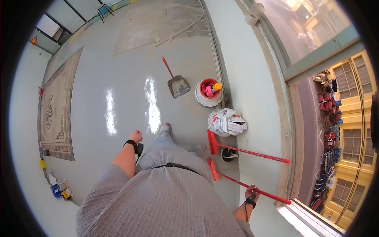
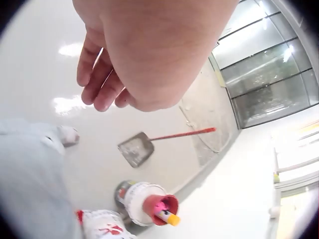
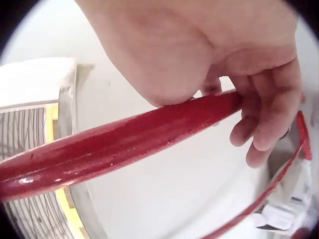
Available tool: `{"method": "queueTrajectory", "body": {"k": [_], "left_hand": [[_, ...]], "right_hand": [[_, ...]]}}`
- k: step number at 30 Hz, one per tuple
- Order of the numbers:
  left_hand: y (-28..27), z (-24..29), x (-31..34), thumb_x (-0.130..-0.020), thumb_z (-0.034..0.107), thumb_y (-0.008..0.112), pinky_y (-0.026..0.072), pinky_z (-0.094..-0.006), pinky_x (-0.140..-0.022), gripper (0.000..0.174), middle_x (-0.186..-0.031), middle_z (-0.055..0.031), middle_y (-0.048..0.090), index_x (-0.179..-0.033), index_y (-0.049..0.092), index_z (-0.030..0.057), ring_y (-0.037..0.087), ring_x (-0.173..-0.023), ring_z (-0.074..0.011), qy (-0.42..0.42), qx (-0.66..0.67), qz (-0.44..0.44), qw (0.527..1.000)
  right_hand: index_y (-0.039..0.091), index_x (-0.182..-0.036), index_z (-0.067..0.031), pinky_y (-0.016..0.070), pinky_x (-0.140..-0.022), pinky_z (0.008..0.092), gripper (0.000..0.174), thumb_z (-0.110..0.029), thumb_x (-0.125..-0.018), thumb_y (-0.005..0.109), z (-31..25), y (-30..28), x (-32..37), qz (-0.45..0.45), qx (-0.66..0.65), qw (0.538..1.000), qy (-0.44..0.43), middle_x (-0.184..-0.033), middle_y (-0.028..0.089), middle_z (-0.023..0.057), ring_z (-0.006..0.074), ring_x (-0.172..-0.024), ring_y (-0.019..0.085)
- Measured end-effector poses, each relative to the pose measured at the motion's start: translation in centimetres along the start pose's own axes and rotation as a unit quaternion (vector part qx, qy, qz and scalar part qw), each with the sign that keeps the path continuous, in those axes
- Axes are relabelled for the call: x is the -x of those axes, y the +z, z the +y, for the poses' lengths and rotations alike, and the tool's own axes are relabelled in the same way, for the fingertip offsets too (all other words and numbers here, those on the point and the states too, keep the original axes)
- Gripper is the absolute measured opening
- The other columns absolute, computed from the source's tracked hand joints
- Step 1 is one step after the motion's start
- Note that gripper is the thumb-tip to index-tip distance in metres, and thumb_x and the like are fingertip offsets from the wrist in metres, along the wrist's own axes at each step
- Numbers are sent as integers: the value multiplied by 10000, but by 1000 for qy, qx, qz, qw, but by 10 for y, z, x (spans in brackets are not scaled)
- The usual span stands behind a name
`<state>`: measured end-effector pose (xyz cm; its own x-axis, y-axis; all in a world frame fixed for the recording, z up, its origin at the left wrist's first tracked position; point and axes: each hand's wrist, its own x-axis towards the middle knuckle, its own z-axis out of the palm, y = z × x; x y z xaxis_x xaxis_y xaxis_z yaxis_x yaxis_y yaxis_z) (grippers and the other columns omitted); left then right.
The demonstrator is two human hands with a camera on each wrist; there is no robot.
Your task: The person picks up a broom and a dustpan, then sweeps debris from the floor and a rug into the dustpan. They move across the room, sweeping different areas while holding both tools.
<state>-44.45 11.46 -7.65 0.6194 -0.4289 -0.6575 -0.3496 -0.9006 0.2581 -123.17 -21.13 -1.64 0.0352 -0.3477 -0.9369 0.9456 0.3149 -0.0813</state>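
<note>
My right hand [image 1: 251, 192] grips the long red handle of a broom [image 1: 237, 181]. In the right wrist view the handle [image 3: 124, 137] passes under the thumb, with the curled fingers [image 3: 274, 119] around it. The broom's red head [image 1: 213, 169] points toward the floor by my right side. A second red broom [image 1: 252, 152] leans on the windowsill beside it. My left hand [image 1: 136, 136] hangs over the floor in front of my hip, holding nothing. Its fingers [image 2: 103, 94] are loosely bent in the left wrist view.
A dustpan [image 1: 179, 86] with a red handle lies on the grey floor ahead. Along the right wall stand a white bucket [image 1: 208, 101] with a red pail and bottle in it, a white plastic bag [image 1: 225, 121] and a dark bucket [image 1: 229, 155]. The window frame [image 1: 323, 57] borders the right.
</note>
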Motion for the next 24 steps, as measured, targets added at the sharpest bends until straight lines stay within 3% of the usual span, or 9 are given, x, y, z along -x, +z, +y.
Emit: {"method": "queueTrajectory", "body": {"k": [1, 3, 5, 9, 13, 15, 21, 24], "left_hand": [[-23, 56, 12, -851, 239, 524, 533, -408, -719, 280, -777, -154, 694, -990, 642, 26, 685, -756, -284, -50, 95, 92, 990], [-42, 98, -6, -870, 249, 522, 529, -376, -678, 295, -786, -139, 696, -1001, 630, 7, 684, -728, -240, 3, 199, 39, 979], [-52, 136, -19, -892, 258, 520, 521, -333, -642, 301, -786, -118, 690, -1012, 615, -1, 674, -699, -198, 24, 291, -43, 955], [-59, 168, -41, -919, 265, 499, 504, -296, -615, 300, -813, -87, 678, -1080, 581, 25, 653, -712, -166, 94, 169, -155, 969], [-62, 117, -88, -897, 240, 520, 509, -320, -593, 277, -792, -100, 684, -1031, 602, 12, 661, -685, -184, 102, 214, -254, 938], [-74, 69, -112, -890, 220, 514, 509, -329, -575, 266, -789, -112, 681, -1027, 598, 8, 657, -666, -196, 13, 285, -221, 933], [-122, -105, -147, -863, 174, 521, 521, -357, -561, 260, -768, -137, 668, -1032, 578, -15, 654, -637, -229, -143, 327, -95, 929], [-150, -165, -148, -854, 179, 525, 526, -375, -562, 262, -753, -128, 658, -1050, 570, 11, 646, -625, -242, -185, 457, -57, 868]], "right_hand": [[540, -787, -46, 585, -604, 314, 95, -102, -780, 616, 10, 1, 9, 12, 64, 997, 38, -827, 611, 114, 247, -758, 637], [539, -776, -54, 554, -527, 244, 100, -112, -814, 611, 39, 3, 21, -16, 192, 980, 55, -732, 595, 54, 183, -668, 626], [543, -799, -59, 527, -494, 224, 88, -112, -844, 595, 95, 29, 58, 18, 244, 965, 97, -714, 586, 37, 143, -632, 612], [524, -808, -72, 496, -466, 196, 100, -121, -867, 589, 190, 46, 80, 35, 304, 946, 106, -667, 568, 8, 104, -568, 582], [504, -758, -102, 460, -444, 180, 157, -163, -873, 592, 268, 70, 105, 40, 357, 927, 112, -616, 533, -30, 86, -522, 531], [492, -735, -103, 453, -438, 179, 189, -177, -885, 582, 299, 83, 122, -19, 341, 930, 135, -613, 527, -35, 79, -515, 522], [499, -722, -85, 442, -437, 174, 217, -190, -900, 564, 406, 164, 154, -10, 317, 932, 175, -616, 515, -30, 66, -511, 509], [521, -775, -96, 434, -460, 177, 190, -212, -916, 571, 449, 190, 134, -98, 400, 867, 281, -626, 508, -36, 59, -515, 498]]}}
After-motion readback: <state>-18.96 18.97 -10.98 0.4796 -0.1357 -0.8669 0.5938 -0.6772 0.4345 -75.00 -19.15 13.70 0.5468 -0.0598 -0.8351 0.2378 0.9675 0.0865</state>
